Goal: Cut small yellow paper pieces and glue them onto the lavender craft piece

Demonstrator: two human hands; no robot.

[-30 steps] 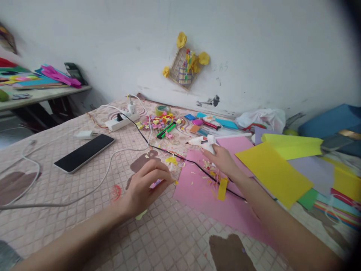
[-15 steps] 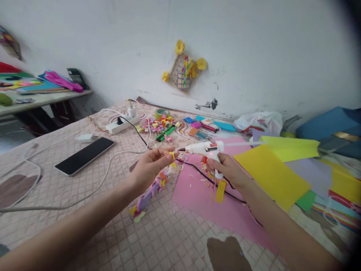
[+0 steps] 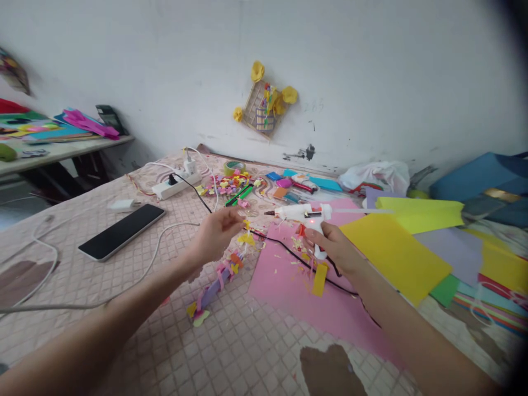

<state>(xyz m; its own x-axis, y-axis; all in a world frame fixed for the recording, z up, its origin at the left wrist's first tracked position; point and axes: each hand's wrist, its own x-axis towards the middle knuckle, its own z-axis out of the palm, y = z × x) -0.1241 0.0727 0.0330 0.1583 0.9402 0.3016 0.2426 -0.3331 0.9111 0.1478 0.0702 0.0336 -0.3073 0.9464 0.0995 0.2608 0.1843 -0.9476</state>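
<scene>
Drawn back from the glue gun (image 3: 297, 212), the left hand (image 3: 211, 236) pinches a yellow scrap (image 3: 247, 224); the right hand (image 3: 341, 248) curls its fingers around the gun. Left of the pink sheet (image 3: 289, 300), the purple strip (image 3: 211, 293) carries paper flowers (image 3: 235, 268), partly bare.

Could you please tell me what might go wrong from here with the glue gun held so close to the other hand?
The glue gun in the right hand shows a red light, and its nozzle points towards the left hand, so it might burn the fingers if hot. The black cord crosses the pink sheet beside loose scraps, so a tug could scatter them.
</scene>
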